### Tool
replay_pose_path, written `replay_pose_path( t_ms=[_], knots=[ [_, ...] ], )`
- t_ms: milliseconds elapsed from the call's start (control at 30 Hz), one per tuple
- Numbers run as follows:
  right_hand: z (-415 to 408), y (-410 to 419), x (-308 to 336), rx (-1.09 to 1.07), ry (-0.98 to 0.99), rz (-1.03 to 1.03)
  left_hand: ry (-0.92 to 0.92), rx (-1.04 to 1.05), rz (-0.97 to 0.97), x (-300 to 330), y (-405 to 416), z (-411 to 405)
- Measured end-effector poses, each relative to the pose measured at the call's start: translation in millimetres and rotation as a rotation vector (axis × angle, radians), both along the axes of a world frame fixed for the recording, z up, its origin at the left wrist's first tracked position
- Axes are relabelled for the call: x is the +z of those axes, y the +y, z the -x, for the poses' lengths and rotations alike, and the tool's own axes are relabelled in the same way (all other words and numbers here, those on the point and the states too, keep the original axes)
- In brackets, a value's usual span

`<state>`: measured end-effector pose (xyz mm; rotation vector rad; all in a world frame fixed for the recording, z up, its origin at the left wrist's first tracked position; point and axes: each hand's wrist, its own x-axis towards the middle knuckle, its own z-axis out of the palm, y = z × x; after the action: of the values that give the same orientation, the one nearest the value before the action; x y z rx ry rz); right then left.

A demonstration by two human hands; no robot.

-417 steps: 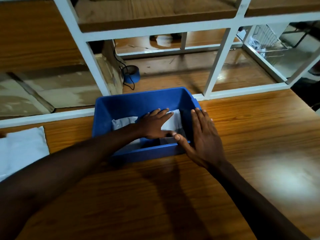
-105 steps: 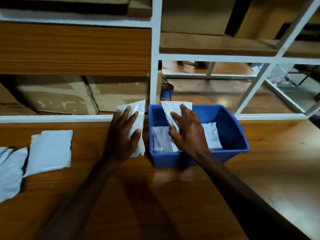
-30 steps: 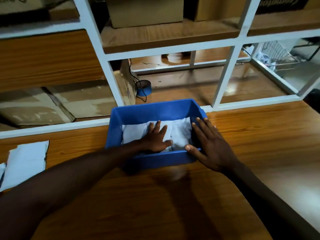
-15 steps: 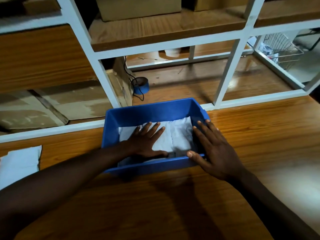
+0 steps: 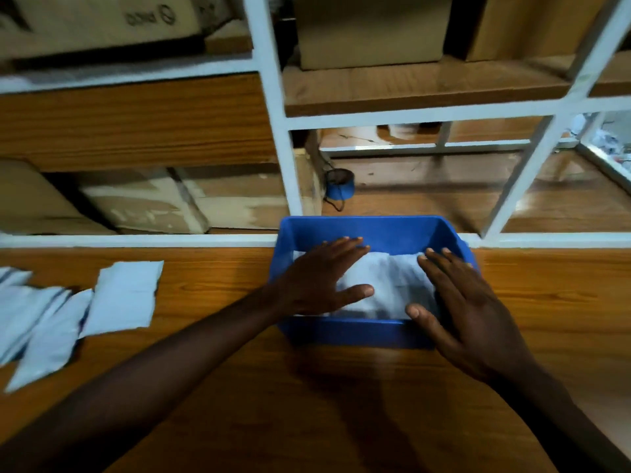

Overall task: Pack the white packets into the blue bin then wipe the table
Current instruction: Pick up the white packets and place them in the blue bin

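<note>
The blue bin (image 5: 351,332) stands on the wooden table (image 5: 341,404) against the white shelf frame. White packets (image 5: 392,288) lie stacked inside it. My left hand (image 5: 321,281) is over the bin's left side, fingers straight, palm down on the packets. My right hand (image 5: 467,308) is over the bin's right side, fingers spread and straight, thumb at the near rim. Several more white packets (image 5: 123,295) lie loose on the table at the left, some overlapping at the frame's edge.
A white shelf frame (image 5: 273,131) rises right behind the bin. Cardboard boxes (image 5: 146,203) fill the lower left shelf. A blue tape roll (image 5: 339,187) with a black cable sits behind the bin. Bare wooden tabletop stretches to the right and in front.
The view has swung left, so more loose packets show at the left. Both hands stay flat over the bin; the left hand has slid toward the bin's left wall.
</note>
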<state>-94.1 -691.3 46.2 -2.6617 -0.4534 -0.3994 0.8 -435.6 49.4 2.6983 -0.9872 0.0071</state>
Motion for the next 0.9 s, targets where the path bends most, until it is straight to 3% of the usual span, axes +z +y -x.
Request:
replay_pose_path(
  t_ms=[100,233,400,533,733,900],
  knots=[
    [4.1,50.1,16.3,0.104,-0.101,-0.164,-0.106,0.128,0.243,20.4,36.1,48.3],
    [9.1,130.4,20.3,0.255,-0.17,-0.285,-0.198,0.433,0.427,15.1,104.8,110.1],
    [9.0,246.1,4.8,0.461,-0.157,-0.356,-0.241,0.691,0.51,-6.3,217.2,162.4],
    [-0.7,344.1,-15.6,0.533,-0.179,-0.35,-0.172,0.829,0.443,-26.2,315.3,171.1],
    [-32.6,497.3,-68.0,0.419,0.088,-0.232,-0.016,0.86,0.375,-56.8,446.5,152.4],
    [-83.5,578.0,-100.1,0.258,0.318,-0.074,0.035,0.772,0.409,-63.3,490.5,119.8]
  ],
)
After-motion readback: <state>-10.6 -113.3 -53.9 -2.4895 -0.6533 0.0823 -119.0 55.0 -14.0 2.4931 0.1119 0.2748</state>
